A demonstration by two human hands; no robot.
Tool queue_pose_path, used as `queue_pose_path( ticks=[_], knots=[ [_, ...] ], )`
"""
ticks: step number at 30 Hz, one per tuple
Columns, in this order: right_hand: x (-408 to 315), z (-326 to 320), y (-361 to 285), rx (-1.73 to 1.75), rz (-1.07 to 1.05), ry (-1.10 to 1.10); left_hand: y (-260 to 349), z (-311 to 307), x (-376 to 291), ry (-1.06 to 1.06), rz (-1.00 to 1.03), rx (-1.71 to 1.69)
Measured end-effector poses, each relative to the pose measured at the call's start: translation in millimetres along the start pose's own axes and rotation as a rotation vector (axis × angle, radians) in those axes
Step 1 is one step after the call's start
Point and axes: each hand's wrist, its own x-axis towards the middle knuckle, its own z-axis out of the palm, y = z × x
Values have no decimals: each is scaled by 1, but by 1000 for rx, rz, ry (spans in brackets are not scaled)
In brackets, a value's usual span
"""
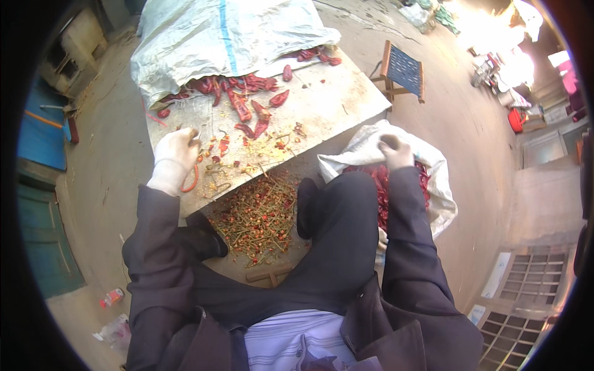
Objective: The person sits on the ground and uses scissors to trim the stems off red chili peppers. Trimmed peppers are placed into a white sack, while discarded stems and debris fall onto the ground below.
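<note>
My left hand (176, 153), in a white glove, is above the near left part of a pale board (325, 116); its fingers are curled and I cannot tell whether they hold anything. An orange-red loop (190, 181) lies or hangs beside its wrist. My right hand (397, 150) is over the mouth of a white woven sack (441, 185) that holds dried red chilies (381, 185); whether it grips anything is unclear. Dried chilies (239, 104) spill onto the board from under a white woven sack with a blue stripe (255, 32). Seeds and stems (260, 148) are scattered nearer me.
A heap of chili stems (260, 218) lies on the floor between my feet, below the board's edge. A folding stool (403, 74) with a dark woven seat stands beyond the board's right corner. A plastic bottle (112, 297) lies on the floor at left.
</note>
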Motion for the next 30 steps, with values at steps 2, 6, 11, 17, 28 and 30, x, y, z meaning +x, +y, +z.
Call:
queue_pose_path(
  ticks=[2,6,11,17,28,30],
  knots=[
    [22,40,-69,22,-178,-222,11,-6,0,7,30,-31],
    [54,113,-187,-288,-438,-459,24,-14,-2,14,79,-42],
    [70,178,-246,-406,-384,-499,26,-21,-6,-25,44,-45],
    [70,237,-236,-484,-341,-567,20,-33,-6,-13,31,-51],
    [64,165,-252,639,131,-783,32,-28,7,139,19,-188],
    [47,152,-266,544,-16,-837,39,-22,12,299,49,-269]
  ],
)
